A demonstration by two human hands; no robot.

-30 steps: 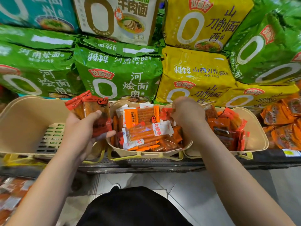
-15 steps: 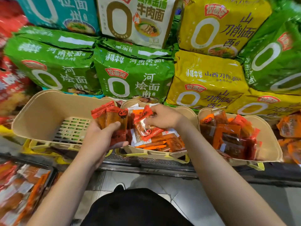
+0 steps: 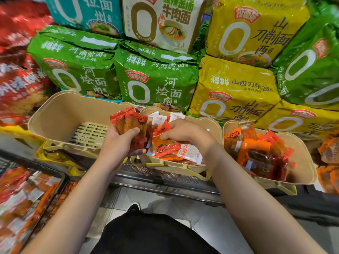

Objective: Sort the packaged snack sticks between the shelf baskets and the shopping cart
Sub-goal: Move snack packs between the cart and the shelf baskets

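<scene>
3 beige baskets line the shelf; left hand point(image 3: 120, 143) clutches a red snack-stick bundle point(image 3: 131, 125) above the emptied left basket point(image 3: 55, 121), likely gathering. Right hand point(image 3: 183, 132), its grip pinching another packet point(image 3: 162, 129), lifts it from the middle basket point(image 3: 214, 125).

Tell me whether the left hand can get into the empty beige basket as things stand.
Probably yes: the left hand hangs beside the beige plastic basket, whose top is open, though its grip is full of red snack packets.
</scene>
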